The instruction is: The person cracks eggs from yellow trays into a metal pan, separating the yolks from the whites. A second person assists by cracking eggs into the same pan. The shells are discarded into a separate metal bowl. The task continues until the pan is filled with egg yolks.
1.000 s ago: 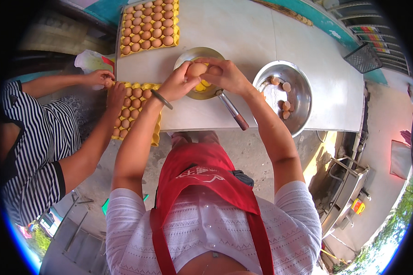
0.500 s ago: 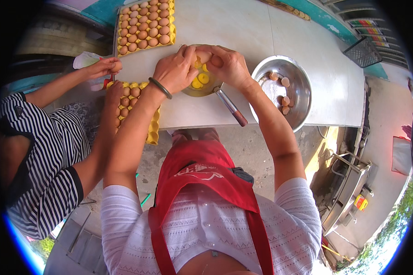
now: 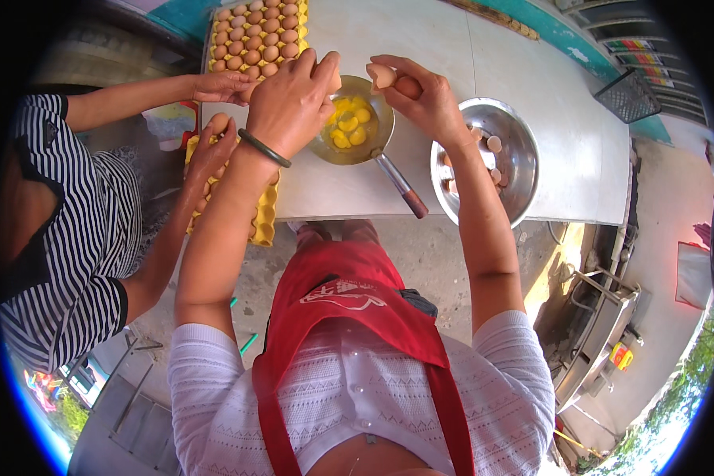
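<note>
- Brown eggshell halves: our left hand (image 3: 293, 99) pinches one half (image 3: 332, 79), our right hand (image 3: 420, 99) grips the other (image 3: 385, 75).
- Both halves sit above the yolk-filled pan (image 3: 353, 127), near the table's (image 3: 484, 55) front edge.

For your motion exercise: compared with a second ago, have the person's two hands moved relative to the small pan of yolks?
Yes. The left hand and right hand have parted, each holding a shell half to either side of the pan.

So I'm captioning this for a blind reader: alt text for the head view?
A person's left hand and right hand each hold an eggshell half over a ladle of yolks on a white table, beside egg trays and a metal bowl.
</note>
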Tool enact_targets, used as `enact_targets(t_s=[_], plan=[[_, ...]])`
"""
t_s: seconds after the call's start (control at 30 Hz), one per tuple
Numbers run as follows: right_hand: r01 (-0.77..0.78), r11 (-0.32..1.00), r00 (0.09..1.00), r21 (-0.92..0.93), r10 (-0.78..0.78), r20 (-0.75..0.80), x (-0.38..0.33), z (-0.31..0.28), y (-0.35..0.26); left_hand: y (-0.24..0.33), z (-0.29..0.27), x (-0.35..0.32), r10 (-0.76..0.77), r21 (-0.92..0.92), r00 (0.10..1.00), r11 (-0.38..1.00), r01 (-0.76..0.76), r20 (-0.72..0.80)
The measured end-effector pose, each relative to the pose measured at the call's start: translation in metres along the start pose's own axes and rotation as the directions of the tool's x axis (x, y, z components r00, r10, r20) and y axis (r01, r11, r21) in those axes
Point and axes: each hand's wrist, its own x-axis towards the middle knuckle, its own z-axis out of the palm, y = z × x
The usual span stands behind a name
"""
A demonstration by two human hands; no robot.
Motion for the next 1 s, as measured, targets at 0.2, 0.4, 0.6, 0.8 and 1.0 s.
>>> enact_targets(t_s=[0.2,0.4,0.6,0.8,1.0], plan=[[-0.451,0.819,0.834,0.356,0.528,-0.160,-0.077,0.034,0.101,0.074,0.153,-0.038,-0.399,-0.510,0.784,0.600,0.616,0.476],[-0.610,0.766,0.647,0.204,0.629,-0.431,-0.160,-0.037,0.114,0.139,0.125,-0.030,-0.327,-0.486,0.812,0.671,0.560,0.484],[-0.529,0.751,0.696,0.395,0.650,-0.305,-0.167,0.007,0.112,0.024,0.142,-0.208,-0.431,-0.038,0.889,0.896,0.441,0.153],[-0.563,0.714,0.782,0.416,0.623,-0.009,-0.140,0.090,0.066,-0.040,0.173,-0.274,-0.315,0.307,0.869,0.930,0.203,0.381],[-0.619,0.660,0.760,0.427,0.641,0.111,-0.145,0.113,0.053,-0.046,0.154,-0.240,-0.565,-0.205,0.684,0.682,0.702,0.461]])
